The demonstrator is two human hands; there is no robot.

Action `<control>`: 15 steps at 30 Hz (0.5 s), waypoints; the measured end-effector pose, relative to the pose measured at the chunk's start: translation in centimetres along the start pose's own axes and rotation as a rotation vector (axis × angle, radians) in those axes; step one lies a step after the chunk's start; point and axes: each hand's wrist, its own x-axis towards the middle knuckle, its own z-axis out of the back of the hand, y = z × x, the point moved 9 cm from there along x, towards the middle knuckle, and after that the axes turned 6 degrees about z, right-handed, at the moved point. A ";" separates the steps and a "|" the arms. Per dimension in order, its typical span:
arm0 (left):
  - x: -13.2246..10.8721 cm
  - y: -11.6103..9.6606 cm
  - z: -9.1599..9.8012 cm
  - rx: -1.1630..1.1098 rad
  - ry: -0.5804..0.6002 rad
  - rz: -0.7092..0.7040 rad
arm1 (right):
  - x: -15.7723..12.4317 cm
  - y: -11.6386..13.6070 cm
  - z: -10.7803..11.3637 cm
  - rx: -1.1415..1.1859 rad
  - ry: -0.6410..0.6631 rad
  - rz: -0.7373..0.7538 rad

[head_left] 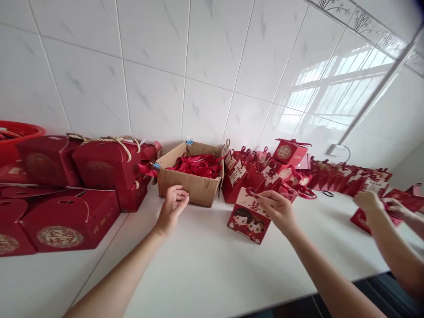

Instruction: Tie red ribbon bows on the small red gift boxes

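A red and pink gift box [249, 221] with two cartoon figures on its front hangs tilted in my right hand [277, 210]. The fingers of that hand pinch its top edge, by a small dark ribbon loop. My left hand [172, 210] is in front of the cardboard box [188, 187], fingers loosely bent and apart, holding nothing. Whether its fingertips touch the cardboard I cannot tell. Inside the cardboard box lies a heap of red ribbons [198, 165], and blue binder clips [189, 141] are fixed to its rim.
Large red boxes [73, 221] are stacked at left, beside a red basin [20, 130]. Finished-looking gift boxes [256, 176] crowd along the tiled wall. At right, another person's hands [371, 203] work on a red box [362, 221]. A black ring [327, 194] lies on the white table [198, 265].
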 end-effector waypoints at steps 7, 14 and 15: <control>-0.3 0.3 -0.9 0.067 0.035 0.026 | -3.6 -6.5 17.0 -0.339 -0.410 -0.208; -0.4 -0.2 -0.8 0.262 0.020 -0.046 | -3.0 -9.6 25.0 -0.534 -0.653 -0.215; -0.3 -0.1 -0.8 0.276 0.023 -0.048 | -2.4 -10.2 25.3 -0.557 -0.657 -0.200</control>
